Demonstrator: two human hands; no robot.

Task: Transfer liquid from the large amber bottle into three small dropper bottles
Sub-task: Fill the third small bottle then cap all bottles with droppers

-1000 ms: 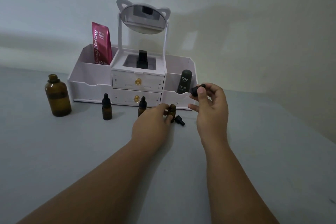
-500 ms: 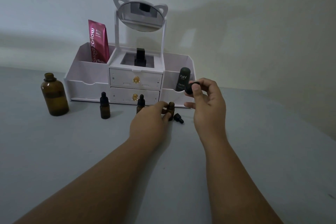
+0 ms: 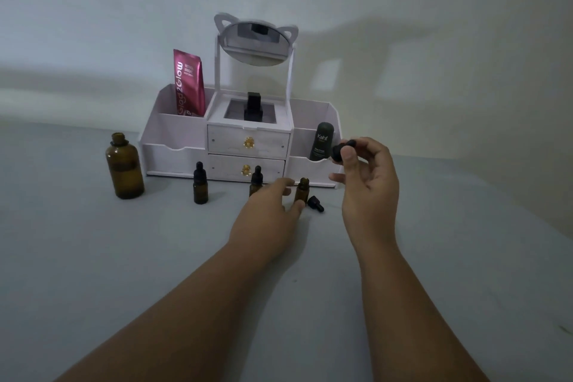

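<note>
Large amber bottle (image 3: 125, 167): upright on table (image 3: 93, 257), far left, just beside white organizer (image 3: 173, 133), neck uncapped, well apart from both hands. Liquid level unreadable in the dim light.

Progress, as a judgement: early, opening stage only. No pouring under way, no sign of any small bottle filled.
- Left dropper bottle (image 3: 200, 184): capped, untouched.
- Middle dropper bottle (image 3: 256, 178): capped, partly hidden behind left hand (image 3: 266, 214).
- Right dropper bottle (image 3: 302, 189): uncapped, upright, in front of organizer.
- Dropper cap (image 3: 315, 203): on its side on table, just right of that open bottle.

Left to do: open two more, fill all three, recap.

Left hand: fingers loose and fairly straight, thumb touching base of right dropper bottle, not clamped round it.

Right hand (image 3: 369, 183): raised, pinching black cap (image 3: 339, 150) between thumb and fingertips, near organizer's right compartment.

Counts:
- one large bottle
- three small dropper bottles, two capped, one open
- one loose dropper cap
- one black cap in hand
- one organizer with one mirror (image 3: 255, 43), two drawers, one pink sachet (image 3: 189, 84) and one dark tube (image 3: 322, 141)
</note>
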